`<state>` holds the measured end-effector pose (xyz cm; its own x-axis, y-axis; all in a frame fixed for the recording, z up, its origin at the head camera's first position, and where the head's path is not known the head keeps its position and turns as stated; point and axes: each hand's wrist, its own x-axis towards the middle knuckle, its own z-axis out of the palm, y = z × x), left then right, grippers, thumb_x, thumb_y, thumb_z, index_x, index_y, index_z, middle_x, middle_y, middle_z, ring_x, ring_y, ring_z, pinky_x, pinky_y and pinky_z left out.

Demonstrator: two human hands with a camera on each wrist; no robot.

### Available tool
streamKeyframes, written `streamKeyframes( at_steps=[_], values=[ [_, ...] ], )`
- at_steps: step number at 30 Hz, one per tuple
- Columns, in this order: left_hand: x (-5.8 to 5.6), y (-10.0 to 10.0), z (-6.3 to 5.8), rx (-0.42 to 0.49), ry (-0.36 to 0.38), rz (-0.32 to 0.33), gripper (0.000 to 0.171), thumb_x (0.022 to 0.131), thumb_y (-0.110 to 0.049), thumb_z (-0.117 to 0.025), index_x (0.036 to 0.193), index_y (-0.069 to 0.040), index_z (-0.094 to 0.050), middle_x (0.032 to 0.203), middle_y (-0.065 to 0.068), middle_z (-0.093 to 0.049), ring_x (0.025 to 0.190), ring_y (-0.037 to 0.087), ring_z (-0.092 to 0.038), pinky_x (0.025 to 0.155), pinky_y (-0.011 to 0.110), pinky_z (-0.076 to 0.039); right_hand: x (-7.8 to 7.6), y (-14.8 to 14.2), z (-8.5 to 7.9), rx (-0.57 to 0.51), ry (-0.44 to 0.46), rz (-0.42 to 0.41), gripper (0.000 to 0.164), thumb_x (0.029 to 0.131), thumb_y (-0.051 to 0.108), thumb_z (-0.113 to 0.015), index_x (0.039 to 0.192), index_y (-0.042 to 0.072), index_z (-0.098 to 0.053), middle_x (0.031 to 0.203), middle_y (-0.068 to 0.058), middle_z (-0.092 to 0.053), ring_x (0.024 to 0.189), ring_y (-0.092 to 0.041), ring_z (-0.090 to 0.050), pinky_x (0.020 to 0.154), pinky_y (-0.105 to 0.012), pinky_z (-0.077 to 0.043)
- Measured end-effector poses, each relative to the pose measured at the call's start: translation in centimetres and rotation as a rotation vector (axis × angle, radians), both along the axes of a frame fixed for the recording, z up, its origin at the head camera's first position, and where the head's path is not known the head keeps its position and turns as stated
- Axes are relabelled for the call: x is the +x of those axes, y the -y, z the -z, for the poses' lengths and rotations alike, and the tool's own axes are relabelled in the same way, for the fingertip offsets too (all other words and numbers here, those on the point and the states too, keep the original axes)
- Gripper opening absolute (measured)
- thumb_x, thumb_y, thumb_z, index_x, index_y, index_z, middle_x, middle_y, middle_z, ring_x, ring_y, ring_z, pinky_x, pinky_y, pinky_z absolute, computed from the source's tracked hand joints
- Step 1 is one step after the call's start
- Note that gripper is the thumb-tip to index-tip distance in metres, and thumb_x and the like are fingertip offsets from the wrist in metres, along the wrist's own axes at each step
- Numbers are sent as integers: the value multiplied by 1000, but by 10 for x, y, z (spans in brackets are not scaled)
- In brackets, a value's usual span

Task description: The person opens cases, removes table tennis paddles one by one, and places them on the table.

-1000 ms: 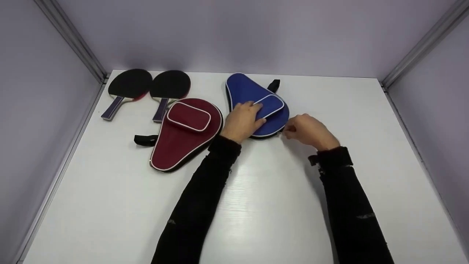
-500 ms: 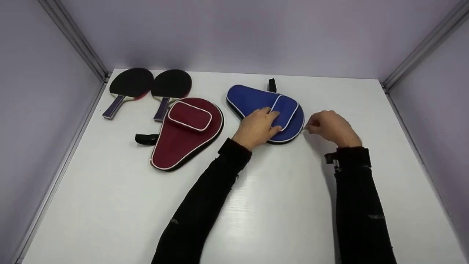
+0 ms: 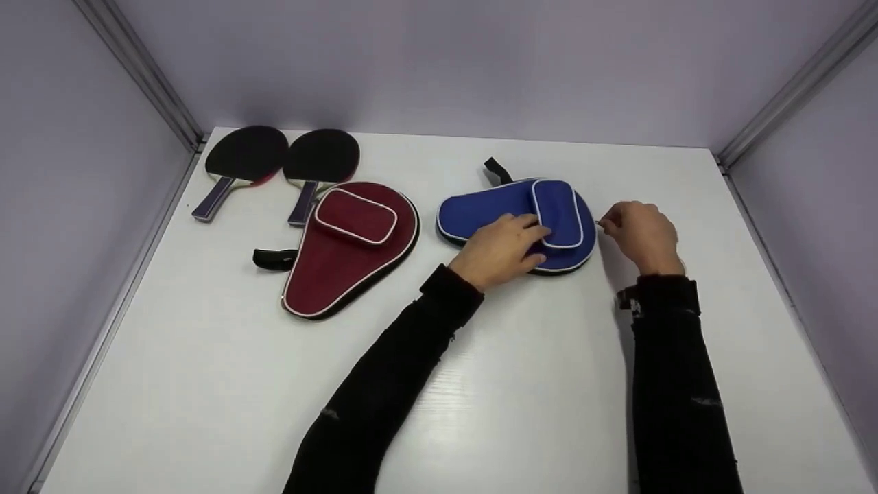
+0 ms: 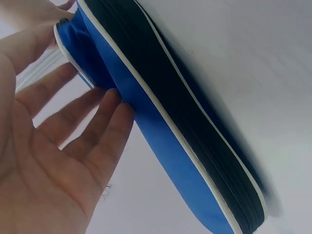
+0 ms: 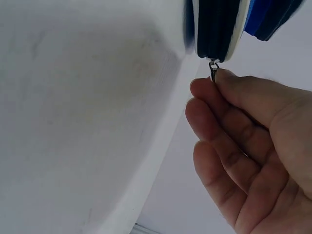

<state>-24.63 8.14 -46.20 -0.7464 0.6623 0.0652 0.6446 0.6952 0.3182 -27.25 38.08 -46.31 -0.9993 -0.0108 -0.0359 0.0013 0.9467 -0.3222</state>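
Observation:
In the head view a blue table tennis paddle case (image 3: pixel 480 211) with white piping lies with its narrow end to the left. My left hand (image 3: pixel 499 252) rests on its near side, fingertips at the raised pocket (image 3: pixel 559 213). The left wrist view shows those fingers (image 4: pixel 105 131) extended against the blue fabric, beside the dark zipped side band (image 4: pixel 180 112). At the case's rounded right end is my right hand (image 3: pixel 643 237). Its thumb and forefinger pinch a small metal zipper pull (image 5: pixel 213 73), seen in the right wrist view at the edge of the case.
A red paddle case (image 3: pixel 336 267) with a black strap (image 3: pixel 274 259) lies left of the blue one. Behind it at the back left are two black-faced paddles, one outer (image 3: pixel 247 152) and one inner (image 3: pixel 321 156). Walls (image 3: pixel 439 68) enclose the white table (image 3: pixel 206 384).
The blue case has turned and shifted right, its narrow end swinging from the back to the left. Both hands moved right with it, the right hand keeping its pinch at the case's edge.

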Motion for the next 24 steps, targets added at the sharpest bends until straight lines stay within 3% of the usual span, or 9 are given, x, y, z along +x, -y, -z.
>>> streamKeyframes(
  at_steps=[6, 13, 18, 24],
  values=[
    [-9, 10, 3, -84, -56, 16, 61, 119, -44, -69, 176, -24, -57, 177, 4, -63, 164, 31, -60, 134, 49, -55, 1, 0, 2, -13, 12, 7, 26, 116, 21, -73, 120, -1, -86, 113, -24, -87, 95, -41, -80, 69, -45, -55],
    [-20, 27, 8, -125, -20, -16, 68, 118, -48, -70, 178, -23, -53, 186, 3, -52, 178, 29, -42, 149, 53, -33, 3, 1, 3, -12, 55, -11, 25, 116, 17, -73, 125, -3, -84, 121, -27, -86, 106, -47, -81, 87, -65, -64],
    [-23, 37, 10, -158, 28, -50, 67, 118, -52, -67, 180, -32, -50, 194, 2, -36, 186, 29, -24, 152, 63, -20, 3, 2, 2, 3, 46, -17, 25, 115, 16, -73, 126, -4, -84, 122, -28, -85, 109, -49, -82, 90, -67, -65],
    [-25, 39, 12, -189, 37, -65, 70, 118, -59, -62, 183, -39, -43, 198, 3, -27, 187, 33, -18, 150, 73, -16, 3, 1, 2, 3, 54, -18, 26, 116, 16, -72, 126, -4, -84, 123, -28, -85, 111, -50, -81, 91, -68, -64]
  ],
)
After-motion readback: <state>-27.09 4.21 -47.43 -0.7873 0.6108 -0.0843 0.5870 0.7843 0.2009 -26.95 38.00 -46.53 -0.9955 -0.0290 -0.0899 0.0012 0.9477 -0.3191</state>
